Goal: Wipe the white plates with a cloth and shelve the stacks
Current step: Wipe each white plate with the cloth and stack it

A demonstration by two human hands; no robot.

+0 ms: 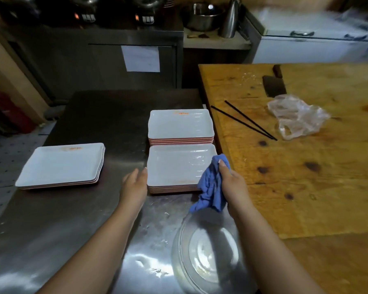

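On steel counter, right hand (pixel 232 181) gripping blue cloth (pixel 210 187) over plate stack (pixel 174 166), left hand (pixel 134 183) fingers relaxed.

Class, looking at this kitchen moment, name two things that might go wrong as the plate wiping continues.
1. The near stack of white rectangular plates sits beside the wooden table's edge; a hard wipe with the blue cloth might knock it askew.
2. The clear glass bowl lies under the right hand's forearm and could be bumped.

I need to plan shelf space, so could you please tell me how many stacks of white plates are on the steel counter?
3. One stack sits at the counter's left; the far stack lies beside the wooden table; the near stack lies directly in front of it, by the blue cloth. None appears hidden.
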